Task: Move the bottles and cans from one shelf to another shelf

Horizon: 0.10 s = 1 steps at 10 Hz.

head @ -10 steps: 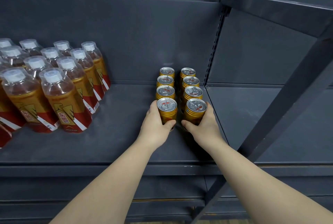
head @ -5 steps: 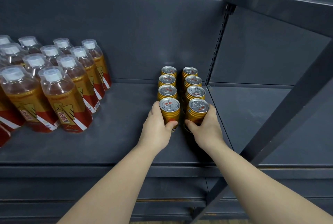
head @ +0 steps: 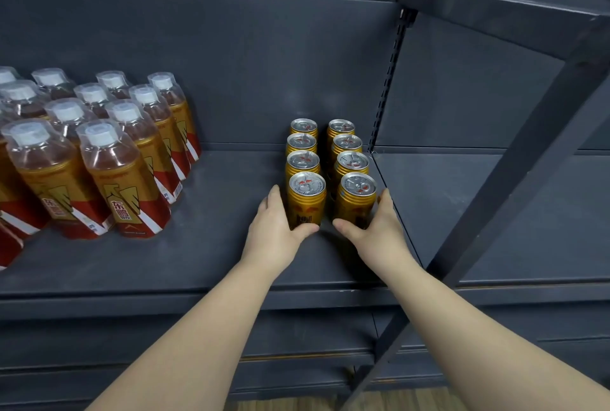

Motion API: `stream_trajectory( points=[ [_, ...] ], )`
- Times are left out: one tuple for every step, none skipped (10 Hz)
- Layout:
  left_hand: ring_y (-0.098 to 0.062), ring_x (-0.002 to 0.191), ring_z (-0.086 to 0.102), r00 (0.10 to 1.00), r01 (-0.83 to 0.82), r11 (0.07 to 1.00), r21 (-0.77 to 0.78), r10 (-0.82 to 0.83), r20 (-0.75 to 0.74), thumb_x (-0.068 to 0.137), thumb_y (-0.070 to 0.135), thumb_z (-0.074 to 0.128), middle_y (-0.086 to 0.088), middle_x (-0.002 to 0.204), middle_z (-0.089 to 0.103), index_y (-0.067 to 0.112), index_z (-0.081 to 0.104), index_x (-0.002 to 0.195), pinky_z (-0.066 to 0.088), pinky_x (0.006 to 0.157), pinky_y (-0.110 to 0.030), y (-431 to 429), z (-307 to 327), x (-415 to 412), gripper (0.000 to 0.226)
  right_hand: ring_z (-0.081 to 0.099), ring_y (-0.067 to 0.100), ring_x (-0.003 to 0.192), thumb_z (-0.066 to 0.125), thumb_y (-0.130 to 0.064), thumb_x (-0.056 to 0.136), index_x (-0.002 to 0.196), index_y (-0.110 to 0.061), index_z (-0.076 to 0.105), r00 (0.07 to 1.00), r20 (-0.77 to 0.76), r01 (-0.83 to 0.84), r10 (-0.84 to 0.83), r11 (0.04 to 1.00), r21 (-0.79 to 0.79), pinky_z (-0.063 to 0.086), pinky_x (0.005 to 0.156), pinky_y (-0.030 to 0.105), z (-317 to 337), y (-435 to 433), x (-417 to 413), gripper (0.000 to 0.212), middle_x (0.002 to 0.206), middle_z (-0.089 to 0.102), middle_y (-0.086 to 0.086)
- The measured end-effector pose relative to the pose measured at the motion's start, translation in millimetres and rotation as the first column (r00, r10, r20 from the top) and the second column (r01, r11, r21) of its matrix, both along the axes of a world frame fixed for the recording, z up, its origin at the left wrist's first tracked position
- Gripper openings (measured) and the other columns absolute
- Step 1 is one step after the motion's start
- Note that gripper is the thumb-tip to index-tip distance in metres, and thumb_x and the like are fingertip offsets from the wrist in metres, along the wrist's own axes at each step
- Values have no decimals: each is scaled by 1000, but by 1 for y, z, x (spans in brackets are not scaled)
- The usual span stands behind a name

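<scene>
Gold cans: eight cans stand upright in two rows of four on the dark grey shelf [head: 211, 255], running from the shelf's back wall toward its front edge, at the right end of this bay.
Front left can [head: 306, 199]: nearest the front edge in the left row, silver top with pull tab, dark lettering low on its side.
Front right can [head: 356, 201]: just beside the front left can, with a narrow gap between them.
Left hand [head: 275, 232]: wrapped around the front left can; thumb lies across its base at the front, fingers curl around its left side, so the hand is closed on it.
Right hand [head: 379, 232]: wrapped around the front right can the same way; thumb at the front base, fingers around the right side.
Can bases: hidden behind the thumbs, so I cannot tell whether the two front cans rest on the shelf.
Bottles [head: 122, 176]: amber drink bottles with white caps and gold-and-red labels, grouped in rows well to the left of the cans on the same shelf.
Slotted upright [head: 389, 80]: just right of the can rows, at the back wall.
Diagonal brace [head: 515, 159]: dark metal bar crossing in front of the neighbouring bay, right of the cans.
</scene>
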State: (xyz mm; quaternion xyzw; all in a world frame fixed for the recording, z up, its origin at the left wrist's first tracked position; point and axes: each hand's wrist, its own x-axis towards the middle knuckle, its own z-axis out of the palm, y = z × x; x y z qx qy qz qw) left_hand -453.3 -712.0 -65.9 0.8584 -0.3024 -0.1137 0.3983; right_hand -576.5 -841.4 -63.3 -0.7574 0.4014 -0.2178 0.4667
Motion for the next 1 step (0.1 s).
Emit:
stream_trajectory(
  points=[
    [-27,147,30,998,-25,998,66,21,52,88,45,71,-7,163,24,15,14,158,32,115,-39,19,4,-3,95,29,23,148,75,-41,87,159,-16,13,1000,-27,-1,0,999,-50,30,114,35,1,18,-13,99,162,29,2]
  ],
)
